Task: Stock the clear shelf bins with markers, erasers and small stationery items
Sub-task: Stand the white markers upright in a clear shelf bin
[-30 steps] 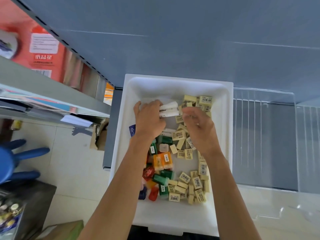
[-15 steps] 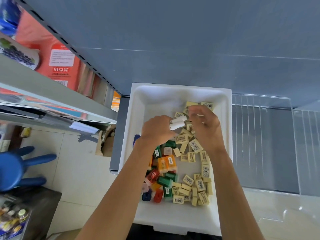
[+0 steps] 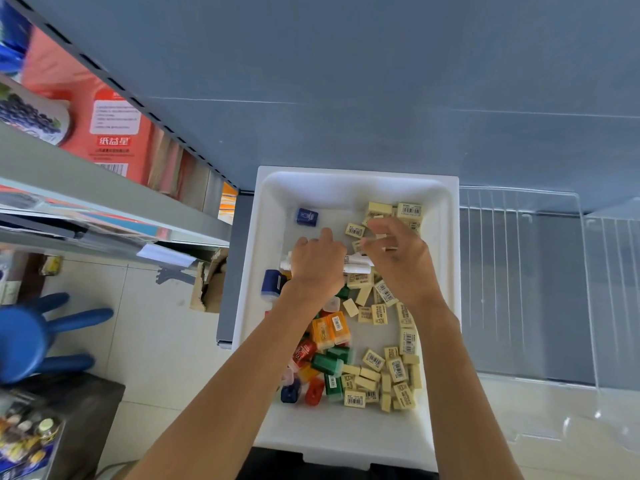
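Since a moment ago a blue case (image 3: 307,216) has appeared in the far-left corner of the white tray (image 3: 346,441), which holds beige erasers (image 3: 394,370) and coloured sharpeners (image 3: 329,329). The left hand (image 3: 318,266) grips white markers (image 3: 358,265). The right hand (image 3: 398,261) curls at their right end, and I cannot tell whether it holds anything. Clear bins (image 3: 519,289) stand to the right on the grey shelf (image 3: 381,98). A blue stool (image 3: 31,337) stands on the tiled floor (image 3: 156,341).
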